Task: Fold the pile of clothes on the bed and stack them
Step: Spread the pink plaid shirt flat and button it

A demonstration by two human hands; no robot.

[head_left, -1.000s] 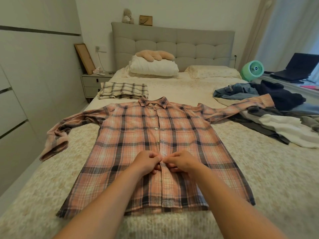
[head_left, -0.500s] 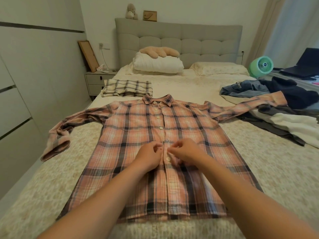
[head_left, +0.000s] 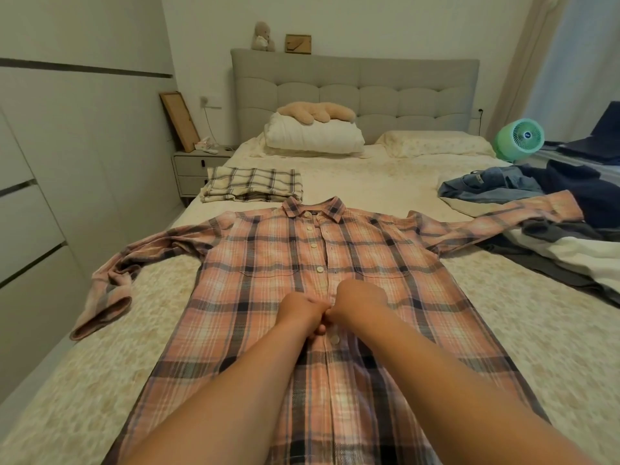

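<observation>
A pink plaid button-up shirt (head_left: 268, 263) lies face up on the bed (head_left: 503, 313), both sleeves spread out sideways. My left hand (head_left: 300, 312) and my right hand (head_left: 360, 302) meet at the shirt's button placket around mid-chest, each with fingers curled and pinching the fabric edge there. A folded cream plaid garment (head_left: 253, 187) sits beyond the collar on the left. An unfolded pile of clothes (head_left: 553, 229), with jeans, dark items and a white piece, lies at the right; the shirt's right sleeve rests on it.
Two pillows (head_left: 312, 137) and a grey headboard (head_left: 352, 92) are at the far end. A nightstand (head_left: 193, 169) stands at the left of the bed, next to a wardrobe wall. A green fan (head_left: 520, 139) sits at the far right.
Both hands have moved up the placket, from near the lower buttons toward mid-chest, still pinching the fabric. The camera has come closer to the shirt.
</observation>
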